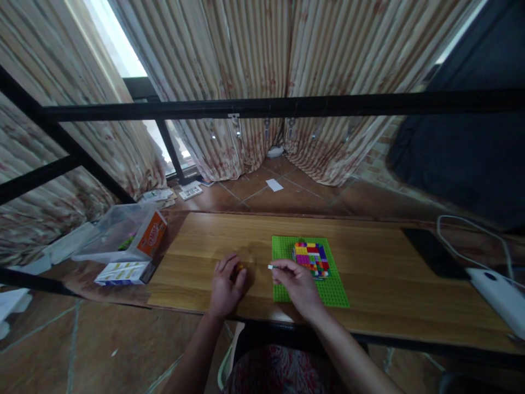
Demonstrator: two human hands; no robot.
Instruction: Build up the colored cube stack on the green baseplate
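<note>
My right hand (pixel 298 283) reaches over the green baseplate (pixel 281 249) and pinches a small white toy brick (pixel 270 267) between thumb and fingertips. Partly behind that hand, a block of multicoloured toy bricks (pixel 305 257) is built up on the baseplate, in yellow, magenta, red, blue, orange and white. To the left, my left hand (pixel 225 285) rests at the wooden tabletop with curled fingers. Small yellow-orange toy bricks (pixel 238 268) show between its thumb and fingers; how many lie under the hand is hidden.
A clear plastic bin (pixel 110 232) with an orange label stands left of the table (pixel 184 262), beside a white box (pixel 124 273). On the right lie a black flat device (pixel 432 253), a white power strip (pixel 498 298) and a cable. A black rail (pixel 262 108) crosses ahead, before curtains.
</note>
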